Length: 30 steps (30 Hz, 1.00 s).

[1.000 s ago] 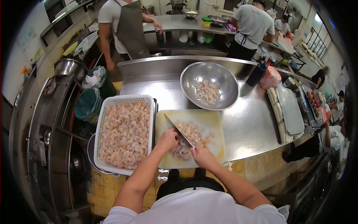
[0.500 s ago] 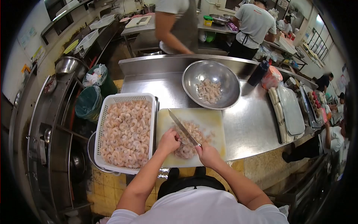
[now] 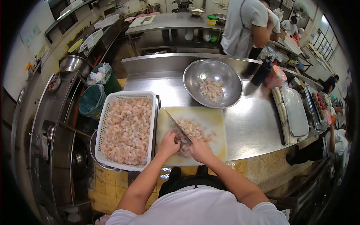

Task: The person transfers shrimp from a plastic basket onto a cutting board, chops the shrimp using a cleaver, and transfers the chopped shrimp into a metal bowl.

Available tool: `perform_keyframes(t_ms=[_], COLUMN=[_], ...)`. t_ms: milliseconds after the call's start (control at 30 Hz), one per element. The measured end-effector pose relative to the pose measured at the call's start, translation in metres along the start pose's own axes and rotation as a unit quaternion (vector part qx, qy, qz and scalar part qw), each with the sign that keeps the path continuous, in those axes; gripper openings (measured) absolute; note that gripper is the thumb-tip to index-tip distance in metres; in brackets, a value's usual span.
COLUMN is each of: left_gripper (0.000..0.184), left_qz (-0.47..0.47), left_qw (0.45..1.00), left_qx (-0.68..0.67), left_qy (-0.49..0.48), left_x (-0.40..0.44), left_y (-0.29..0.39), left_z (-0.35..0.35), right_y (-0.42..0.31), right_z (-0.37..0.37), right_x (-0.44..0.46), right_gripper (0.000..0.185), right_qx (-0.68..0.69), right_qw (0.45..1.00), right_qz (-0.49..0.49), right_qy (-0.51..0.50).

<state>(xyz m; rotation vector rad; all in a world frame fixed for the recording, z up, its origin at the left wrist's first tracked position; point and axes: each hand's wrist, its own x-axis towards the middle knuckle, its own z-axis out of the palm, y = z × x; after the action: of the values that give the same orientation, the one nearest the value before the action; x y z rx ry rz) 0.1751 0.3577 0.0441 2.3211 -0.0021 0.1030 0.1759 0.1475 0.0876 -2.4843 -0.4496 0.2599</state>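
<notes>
The right hand closes around the long steel-bladed knife, hiding its handle. The left hand curls beside the knife, over pale pink peeled shrimp on the rectangular, yellow-stained white cutting board; whether it grips any, I cannot tell. The board hides part of the shiny metal bench.

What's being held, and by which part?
The right hand grips a long silver metal knife by the handle end; the left hand, I can't tell.

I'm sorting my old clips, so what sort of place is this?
Probably a commercial kitchen: there's a long steel counter, a big white basket of shrimp, and other people around.
</notes>
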Motion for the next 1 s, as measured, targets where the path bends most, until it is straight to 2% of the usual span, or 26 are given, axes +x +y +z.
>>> perform_keyframes(t_ms=[133,267,400,567,667,767,833,933,1000], left_gripper=[0.019,0.021,0.021,0.022,0.024,0.028,0.034,0.043,0.046], left_qz=[0.055,0.055,0.034,-0.016,-0.047,-0.063,-0.090,-0.144,-0.148], left_qw=[0.996,0.996,0.996,0.996,0.990,0.983,0.983,0.972,0.965], left_qx=[0.018,0.020,0.047,0.036,0.054,0.105,0.113,0.108,0.128], left_qy=[0.070,0.064,0.067,0.085,0.119,0.135,0.111,0.153,0.174], left_x=[-0.008,-0.011,-0.013,-0.016,-0.016,-0.009,-0.013,-0.013,-0.007], left_y=[0.017,0.037,0.048,0.059,0.064,0.065,0.060,0.046,0.036], left_z=[0.006,0.022,0.047,0.056,0.054,0.044,0.035,0.029,0.028], right_y=[0.003,0.027,0.072,0.058,0.063,0.066,0.058,0.033,0.033], right_z=[-0.056,-0.094,-0.065,-0.098,-0.083,-0.051,-0.064,-0.099,-0.087], right_x=[-0.023,-0.052,-0.030,-0.018,-0.025,-0.003,-0.007,-0.021,-0.023], right_gripper=[0.026,0.021,0.019,0.022,0.019,0.019,0.018,0.017,0.017], right_qx=[0.020,-0.031,-0.042,-0.045,-0.090,-0.081,-0.075,-0.083,-0.090], right_qw=[0.998,0.995,0.998,0.997,0.989,0.987,0.987,0.987,0.987], right_qz=[0.059,0.087,0.019,-0.032,-0.046,-0.081,-0.089,-0.085,-0.072], right_qy=[-0.020,-0.035,-0.046,-0.049,-0.108,-0.116,-0.112,-0.104,-0.109])
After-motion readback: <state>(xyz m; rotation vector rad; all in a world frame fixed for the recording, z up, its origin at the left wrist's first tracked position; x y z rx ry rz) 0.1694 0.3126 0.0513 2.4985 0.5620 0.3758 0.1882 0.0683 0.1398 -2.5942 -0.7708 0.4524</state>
